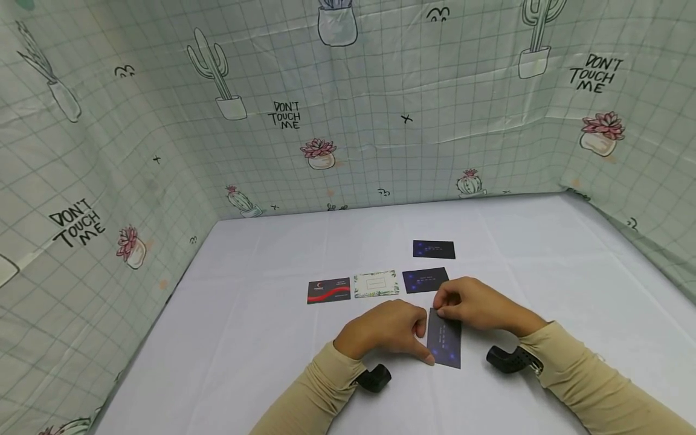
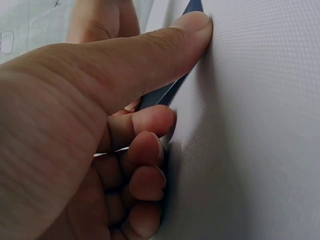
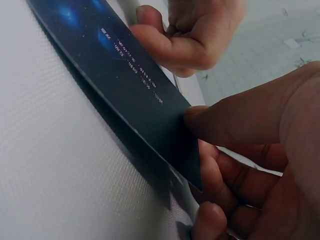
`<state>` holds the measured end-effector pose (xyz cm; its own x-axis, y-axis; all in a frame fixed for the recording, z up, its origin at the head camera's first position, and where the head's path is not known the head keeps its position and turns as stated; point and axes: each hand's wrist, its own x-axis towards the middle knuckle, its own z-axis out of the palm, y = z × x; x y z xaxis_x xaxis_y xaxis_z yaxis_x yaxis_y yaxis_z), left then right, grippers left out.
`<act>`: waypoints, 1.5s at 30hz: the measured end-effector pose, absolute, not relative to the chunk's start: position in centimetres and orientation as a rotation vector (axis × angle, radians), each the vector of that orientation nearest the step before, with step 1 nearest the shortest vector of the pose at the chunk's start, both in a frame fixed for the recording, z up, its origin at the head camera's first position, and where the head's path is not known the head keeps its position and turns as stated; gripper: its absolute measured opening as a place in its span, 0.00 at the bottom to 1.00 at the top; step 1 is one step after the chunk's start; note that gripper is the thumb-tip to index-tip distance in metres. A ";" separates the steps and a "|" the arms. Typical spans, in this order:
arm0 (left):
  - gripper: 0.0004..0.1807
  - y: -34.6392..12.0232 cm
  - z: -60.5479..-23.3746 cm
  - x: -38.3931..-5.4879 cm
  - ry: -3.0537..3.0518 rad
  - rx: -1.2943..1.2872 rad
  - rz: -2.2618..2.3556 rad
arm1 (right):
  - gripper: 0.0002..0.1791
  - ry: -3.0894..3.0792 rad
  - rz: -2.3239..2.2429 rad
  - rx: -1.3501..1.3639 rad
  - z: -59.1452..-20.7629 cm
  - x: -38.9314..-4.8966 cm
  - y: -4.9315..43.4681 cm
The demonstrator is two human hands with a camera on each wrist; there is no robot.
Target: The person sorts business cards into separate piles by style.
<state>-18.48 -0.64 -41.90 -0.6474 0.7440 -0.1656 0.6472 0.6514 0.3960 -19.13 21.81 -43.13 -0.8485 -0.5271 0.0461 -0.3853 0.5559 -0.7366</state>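
A dark business card (image 1: 444, 344) with blue glowing spots and small light print lies lengthwise between the two hands. My right hand (image 1: 473, 305) pinches its far end between thumb and fingers; in the right wrist view that end of the card (image 3: 125, 75) is tilted up off the cloth, with a shadow under it. From the left side, my left hand (image 1: 388, 329) reaches to the card, its thumb (image 2: 192, 30) straight out at the near left corner. The other fingers of that hand are loosely bent beside the card's left edge, their tips close to the cloth.
Beyond the hands lie a black-and-red card (image 1: 328, 291), a white card with a leafy border (image 1: 376, 284) and a dark blue-spotted card (image 1: 425, 280) in a row. Another dark card (image 1: 434, 249) lies farther back. A patterned cloth (image 1: 380, 145) hangs around the white table (image 1: 244, 338).
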 end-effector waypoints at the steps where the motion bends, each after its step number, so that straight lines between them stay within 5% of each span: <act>1: 0.22 -0.6 -41.9 -18.5 2.565 1.109 0.426 | 0.04 2.603 -1.178 -0.778 -43.1 -19.1 21.8; 45: 0.19 -2.7 -42.0 -21.1 2.384 0.996 1.135 | 0.08 2.718 -1.503 -0.473 -42.7 -19.9 22.6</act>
<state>-21.07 -2.69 -42.00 -0.7069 0.7072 0.0116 0.4547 0.4419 0.7733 -19.86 22.57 -42.73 -0.9546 -0.2605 0.1445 -0.2609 0.4968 -0.8277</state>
